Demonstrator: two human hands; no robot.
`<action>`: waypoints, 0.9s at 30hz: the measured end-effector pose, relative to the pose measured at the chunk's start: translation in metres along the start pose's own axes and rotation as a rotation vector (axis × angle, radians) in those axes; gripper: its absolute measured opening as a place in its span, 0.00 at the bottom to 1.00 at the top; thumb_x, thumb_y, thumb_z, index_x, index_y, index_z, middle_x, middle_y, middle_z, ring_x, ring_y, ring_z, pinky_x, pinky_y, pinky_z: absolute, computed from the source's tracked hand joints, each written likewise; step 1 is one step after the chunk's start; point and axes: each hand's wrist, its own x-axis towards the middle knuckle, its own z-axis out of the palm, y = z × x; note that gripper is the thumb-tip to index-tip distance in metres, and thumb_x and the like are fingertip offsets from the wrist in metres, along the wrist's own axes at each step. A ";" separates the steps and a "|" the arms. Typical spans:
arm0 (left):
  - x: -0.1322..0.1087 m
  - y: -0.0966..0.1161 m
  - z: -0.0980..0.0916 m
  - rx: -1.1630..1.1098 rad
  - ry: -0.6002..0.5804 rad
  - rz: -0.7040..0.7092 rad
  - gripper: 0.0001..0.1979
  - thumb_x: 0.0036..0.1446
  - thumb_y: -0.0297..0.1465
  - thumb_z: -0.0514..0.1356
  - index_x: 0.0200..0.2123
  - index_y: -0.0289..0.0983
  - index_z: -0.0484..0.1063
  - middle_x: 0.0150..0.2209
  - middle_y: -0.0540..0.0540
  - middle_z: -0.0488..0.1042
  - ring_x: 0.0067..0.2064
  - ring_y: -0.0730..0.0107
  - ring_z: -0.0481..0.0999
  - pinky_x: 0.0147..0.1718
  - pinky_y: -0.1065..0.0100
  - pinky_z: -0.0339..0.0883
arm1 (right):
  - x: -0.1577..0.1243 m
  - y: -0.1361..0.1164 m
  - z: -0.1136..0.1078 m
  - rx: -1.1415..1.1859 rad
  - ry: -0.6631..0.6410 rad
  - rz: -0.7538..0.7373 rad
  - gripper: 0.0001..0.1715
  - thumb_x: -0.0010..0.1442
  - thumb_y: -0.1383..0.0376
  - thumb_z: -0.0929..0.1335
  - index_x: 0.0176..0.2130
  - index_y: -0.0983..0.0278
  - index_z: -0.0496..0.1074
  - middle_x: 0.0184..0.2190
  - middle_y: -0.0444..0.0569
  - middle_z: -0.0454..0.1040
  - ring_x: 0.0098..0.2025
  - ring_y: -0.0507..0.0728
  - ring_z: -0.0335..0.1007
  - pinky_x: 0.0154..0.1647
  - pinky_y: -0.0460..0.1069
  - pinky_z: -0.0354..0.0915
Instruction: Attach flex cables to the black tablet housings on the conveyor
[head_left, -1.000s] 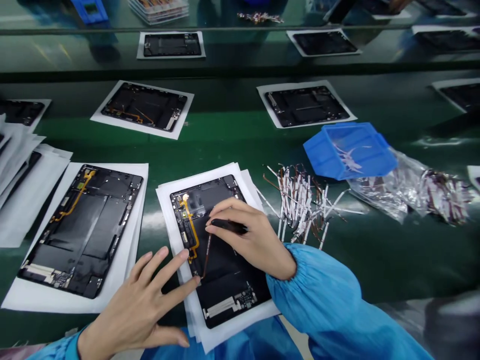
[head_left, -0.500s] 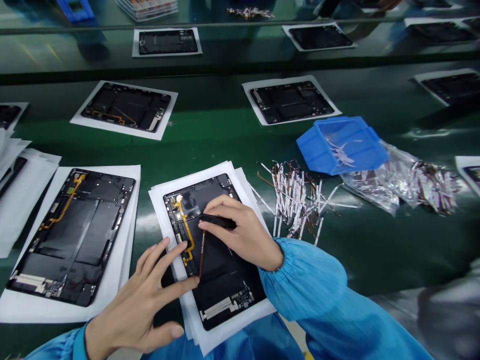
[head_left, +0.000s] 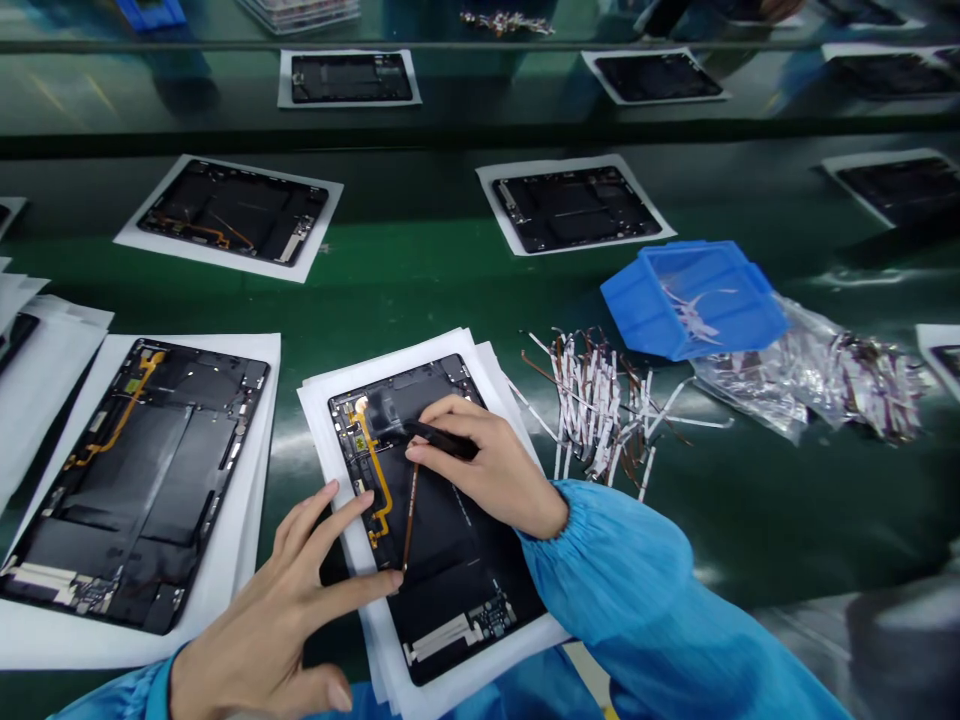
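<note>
A black tablet housing (head_left: 442,560) lies on white sheets in front of me, with an orange flex cable (head_left: 381,480) along its left side. My right hand (head_left: 487,460) is closed on black tweezers (head_left: 442,437) over the housing's upper half; their tip is hard to make out. A thin brown flex strip (head_left: 410,515) runs down from beside the right thumb. My left hand (head_left: 292,590) has its fingers spread. One fingertip touches the strip's lower end, another rests at the housing's left edge.
Another housing (head_left: 142,480) lies on paper to the left. On the right are a heap of white and brown strips (head_left: 592,400), a blue bin (head_left: 697,300) and a plastic bag (head_left: 757,390) of strips. More housings (head_left: 240,210) sit on sheets farther back.
The tweezers and right hand have shifted slightly right, still over the housing. My left hand stays at the strip's lower end. The housings behind have drifted a little left.
</note>
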 end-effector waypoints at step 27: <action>-0.014 0.017 0.007 0.123 0.203 -0.005 0.21 0.69 0.41 0.53 0.61 0.42 0.69 0.72 0.42 0.45 0.72 0.45 0.43 0.66 0.53 0.41 | -0.013 -0.028 -0.002 0.494 -0.169 0.044 0.04 0.56 0.65 0.75 0.31 0.63 0.79 0.29 0.45 0.80 0.29 0.51 0.76 0.30 0.45 0.70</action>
